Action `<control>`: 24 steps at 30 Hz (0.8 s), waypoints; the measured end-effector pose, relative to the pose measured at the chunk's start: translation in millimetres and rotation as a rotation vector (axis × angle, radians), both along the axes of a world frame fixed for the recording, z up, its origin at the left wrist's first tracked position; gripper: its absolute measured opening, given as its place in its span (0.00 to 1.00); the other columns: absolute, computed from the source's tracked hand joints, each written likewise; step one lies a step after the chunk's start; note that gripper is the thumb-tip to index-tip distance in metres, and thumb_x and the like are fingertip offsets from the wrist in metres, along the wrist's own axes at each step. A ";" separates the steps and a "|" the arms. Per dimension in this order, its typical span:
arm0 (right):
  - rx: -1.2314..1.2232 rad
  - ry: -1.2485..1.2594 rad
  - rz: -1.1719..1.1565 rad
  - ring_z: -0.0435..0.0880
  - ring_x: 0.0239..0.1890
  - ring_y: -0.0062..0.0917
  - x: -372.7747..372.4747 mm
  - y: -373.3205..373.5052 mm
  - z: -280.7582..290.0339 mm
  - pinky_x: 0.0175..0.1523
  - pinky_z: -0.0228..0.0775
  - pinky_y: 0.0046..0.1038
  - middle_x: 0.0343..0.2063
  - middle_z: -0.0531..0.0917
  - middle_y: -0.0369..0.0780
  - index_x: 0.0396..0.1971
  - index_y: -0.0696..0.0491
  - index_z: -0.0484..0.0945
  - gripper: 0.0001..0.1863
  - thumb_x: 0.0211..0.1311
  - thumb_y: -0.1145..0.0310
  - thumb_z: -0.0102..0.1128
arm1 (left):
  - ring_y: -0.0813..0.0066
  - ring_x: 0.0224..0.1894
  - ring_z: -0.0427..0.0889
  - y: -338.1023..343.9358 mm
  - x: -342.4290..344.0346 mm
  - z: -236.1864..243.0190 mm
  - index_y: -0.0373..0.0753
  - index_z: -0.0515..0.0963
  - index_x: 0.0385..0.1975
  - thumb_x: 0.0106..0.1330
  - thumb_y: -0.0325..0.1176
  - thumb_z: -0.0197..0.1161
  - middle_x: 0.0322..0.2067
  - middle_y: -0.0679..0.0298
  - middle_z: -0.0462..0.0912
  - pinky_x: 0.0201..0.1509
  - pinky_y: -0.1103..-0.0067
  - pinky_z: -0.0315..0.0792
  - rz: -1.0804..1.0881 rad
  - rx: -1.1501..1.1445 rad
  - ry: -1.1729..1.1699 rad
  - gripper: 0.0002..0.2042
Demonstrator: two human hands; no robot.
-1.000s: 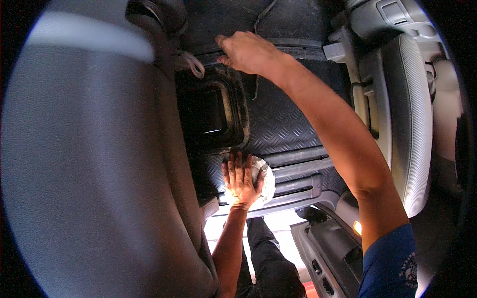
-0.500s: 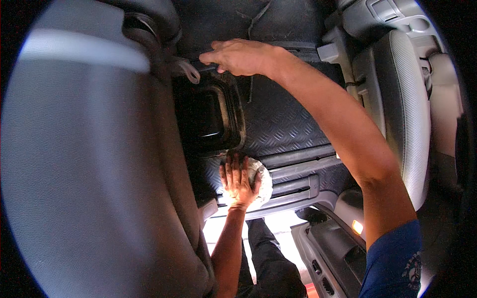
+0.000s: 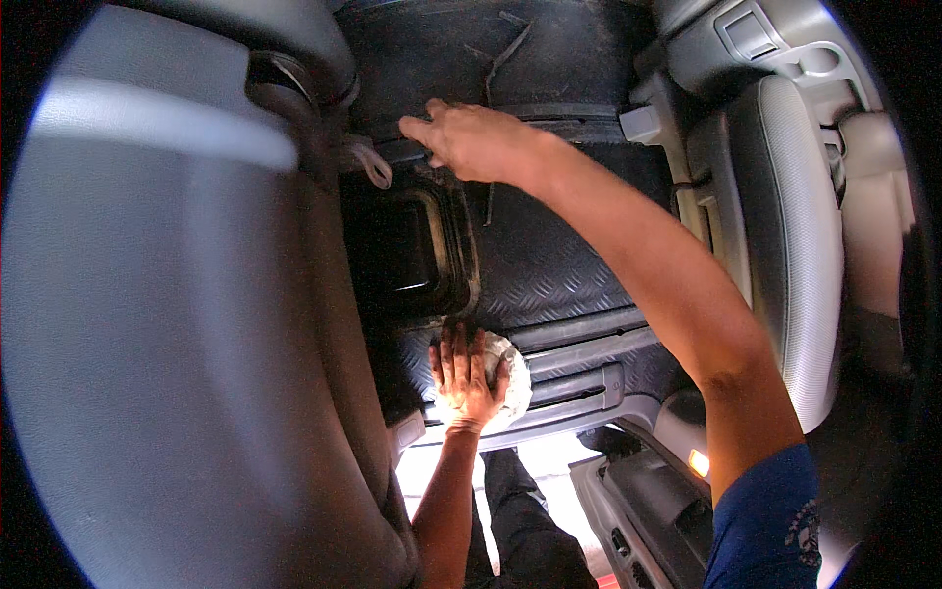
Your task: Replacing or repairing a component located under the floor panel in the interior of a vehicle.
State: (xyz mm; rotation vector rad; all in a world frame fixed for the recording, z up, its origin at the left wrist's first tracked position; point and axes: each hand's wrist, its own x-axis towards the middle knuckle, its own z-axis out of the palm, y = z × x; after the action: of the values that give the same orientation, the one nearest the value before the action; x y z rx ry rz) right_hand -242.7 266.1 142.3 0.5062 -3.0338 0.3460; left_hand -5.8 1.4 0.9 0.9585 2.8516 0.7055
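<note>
Spread over a crumpled white cloth (image 3: 509,392) on the textured floor mat, my left hand (image 3: 467,383) lies flat with its fingers apart. My right hand (image 3: 468,139) reaches across the black mat (image 3: 549,255), palm down, fingers loosely bent and apart, with nothing visible in them. Its fingertips are near a grey strap loop (image 3: 376,168); I cannot tell if they touch the floor. Between my hands is a dark recessed panel (image 3: 402,245) with a grimy rim.
A grey seat (image 3: 167,334) fills the left side. Another seat (image 3: 805,255) and grey plastic trim (image 3: 746,44) line the right. Metal sill strips (image 3: 579,348) cross the floor above a bright doorway, with an open door panel (image 3: 648,491) and my dark-clad legs (image 3: 520,520) below.
The whole view has shifted slightly. My right hand has moved a little left and down toward the strap loop, its fingers shifting. My left hand remains on the cloth.
</note>
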 end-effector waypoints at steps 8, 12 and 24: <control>0.042 -0.040 0.098 0.85 0.48 0.51 -6.2 -0.8 -0.8 0.53 0.77 0.49 0.45 0.82 0.58 0.60 0.54 0.71 0.22 0.70 0.63 0.59 | 0.47 0.73 0.60 2.9 3.8 -5.1 0.39 0.72 0.66 0.65 0.49 0.60 0.68 0.50 0.67 0.77 0.49 0.49 -0.013 0.016 0.016 0.31; 0.023 0.091 0.108 0.85 0.48 0.51 -0.8 7.5 -7.3 0.56 0.77 0.47 0.43 0.83 0.57 0.61 0.53 0.71 0.23 0.70 0.61 0.58 | 0.46 0.73 0.62 2.1 1.7 -2.7 0.39 0.73 0.65 0.65 0.49 0.60 0.68 0.49 0.67 0.77 0.49 0.49 -0.008 0.016 0.022 0.30; -0.022 -0.255 0.009 0.84 0.49 0.54 4.9 0.3 20.2 0.53 0.78 0.47 0.49 0.81 0.61 0.61 0.53 0.69 0.24 0.71 0.58 0.58 | 0.45 0.72 0.62 -3.4 0.5 -2.8 0.38 0.72 0.65 0.65 0.48 0.60 0.68 0.49 0.68 0.77 0.49 0.49 -0.011 -0.004 0.005 0.31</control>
State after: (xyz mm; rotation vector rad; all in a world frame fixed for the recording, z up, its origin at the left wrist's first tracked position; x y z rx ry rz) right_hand -237.8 266.4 162.5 0.5107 -3.2687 0.4793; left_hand -5.2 -2.0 -1.9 0.9758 2.8483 0.6979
